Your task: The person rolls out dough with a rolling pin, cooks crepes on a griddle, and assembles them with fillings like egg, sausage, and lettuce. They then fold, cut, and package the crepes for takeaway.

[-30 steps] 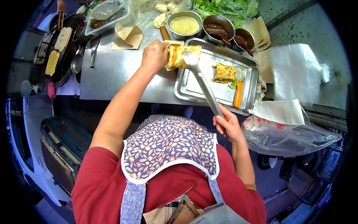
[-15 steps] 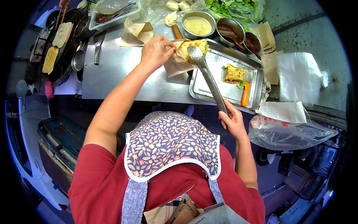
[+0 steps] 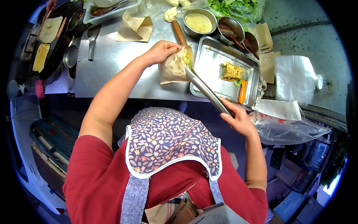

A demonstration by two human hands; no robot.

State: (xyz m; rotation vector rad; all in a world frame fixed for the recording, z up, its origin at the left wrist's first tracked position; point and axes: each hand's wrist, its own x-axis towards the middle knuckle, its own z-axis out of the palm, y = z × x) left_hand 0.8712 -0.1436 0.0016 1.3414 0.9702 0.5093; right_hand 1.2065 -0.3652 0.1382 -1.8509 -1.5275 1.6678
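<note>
My left hand (image 3: 161, 52) pinches the top of a kraft paper bag (image 3: 170, 71), which stands slanted near the tray's left edge. My right hand (image 3: 235, 118) grips long steel tongs (image 3: 207, 92); their far end is in the bag's mouth at a golden filled roll (image 3: 187, 56), mostly hidden by the paper. A second roll (image 3: 232, 71) lies in the steel tray (image 3: 201, 48) beside an orange-handled tool (image 3: 242, 92). A wooden handle (image 3: 178, 32) lies behind the bag.
At left are a griddle (image 3: 60, 41) with flatbreads and another person's hand (image 3: 47, 10) above it. A spatula (image 3: 91, 43) and open paper bag (image 3: 132, 28) lie on the counter. Sauce bowls (image 3: 197, 23) and lettuce (image 3: 233, 8) stand behind, plastic bags (image 3: 292, 78) at right.
The roll held at the tongs' end has gone down into the bag, now mostly covered by paper. My left hand has come lower, and my right hand has shifted slightly rightward.
</note>
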